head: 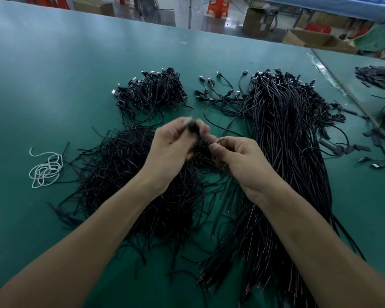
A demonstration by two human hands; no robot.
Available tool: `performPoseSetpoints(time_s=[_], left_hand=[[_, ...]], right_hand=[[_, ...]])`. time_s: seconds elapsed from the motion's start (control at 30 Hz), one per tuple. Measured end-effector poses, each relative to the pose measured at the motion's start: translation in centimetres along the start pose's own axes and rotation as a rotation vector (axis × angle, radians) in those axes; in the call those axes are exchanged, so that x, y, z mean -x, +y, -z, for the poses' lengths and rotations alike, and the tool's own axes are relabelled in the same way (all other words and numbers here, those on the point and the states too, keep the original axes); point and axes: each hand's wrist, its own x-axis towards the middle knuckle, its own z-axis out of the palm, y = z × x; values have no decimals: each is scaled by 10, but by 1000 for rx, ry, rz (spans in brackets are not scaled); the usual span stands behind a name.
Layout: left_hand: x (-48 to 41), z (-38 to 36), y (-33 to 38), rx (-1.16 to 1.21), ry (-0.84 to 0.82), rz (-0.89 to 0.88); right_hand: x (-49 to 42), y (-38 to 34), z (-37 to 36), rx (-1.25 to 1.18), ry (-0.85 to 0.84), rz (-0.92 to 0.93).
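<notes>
Above the green tabletop (53, 85), left hand (171, 147) grips a bunch of black twist ties (201, 148) while right hand (238, 161) pinches a single tie (220, 140) at its edge; small heap of coiled USB cables (152, 92) apparently done, large sheaf of straight cables (285, 138) left to bundle.

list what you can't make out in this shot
Head view:
What the left hand grips: a dark bundle, motion-blurred.
The strand the right hand pinches: too thin to identify.
Long cable bundle: some near ends run off the bottom edge.
</notes>
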Motion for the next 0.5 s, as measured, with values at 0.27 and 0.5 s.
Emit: performPoseSetpoints(time_s=[0.27, 0.5], left_hand=[[1, -4, -13, -507, 104, -107], [-4, 1, -8, -296, 32, 4]], right_hand=[[-1, -8, -1, 65, 79, 208], [7, -8, -1, 22, -58, 255]])
